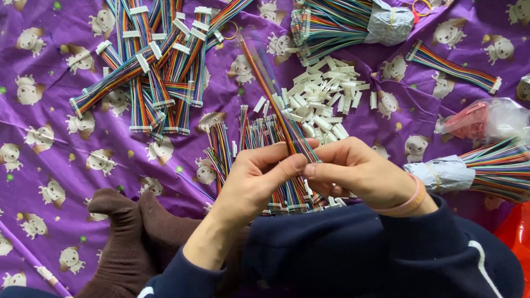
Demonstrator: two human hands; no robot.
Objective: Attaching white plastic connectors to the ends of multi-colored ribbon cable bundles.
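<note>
Both hands meet at the centre of the view, pinching the near end of one rainbow ribbon cable (pixel 276 105). The left hand (pixel 251 185) comes up from 7 o'clock, thumb and forefinger closed together on the cable's end. The right hand (pixel 359 174), in from 4 o'clock with a pink band (pixel 408 201) on its wrist, has its fingertips closed on the same end — the two thumbs nearly touch. From the pinch the cable runs away toward 11 o'clock, slightly blurred along its far part.

Just under the hands lies a loose row of short cables (pixel 248 135), some ends hidden by the fingers. At 12 o'clock from the hands sits a pile of white connectors (pixel 326 99). At 10 o'clock, well apart, is a heap of finished cables (pixel 154 72) with white plugs on their ends, criss-crossed.

A taped bundle (pixel 342 25) of wires lies at 1 o'clock, another bundle (pixel 480 171) at 3 o'clock, just beside the right wrist. A single cable (pixel 452 67) lies at 2 o'clock, and a clear bag (pixel 486 118) with something red inside sits near it.

Everything rests on a purple cloth (pixel 49 165) printed with small pale animals. The person's brown socks (pixel 130 232) show at 8 o'clock — dark blue sleeves (pixel 353 254) fill the bottom.
</note>
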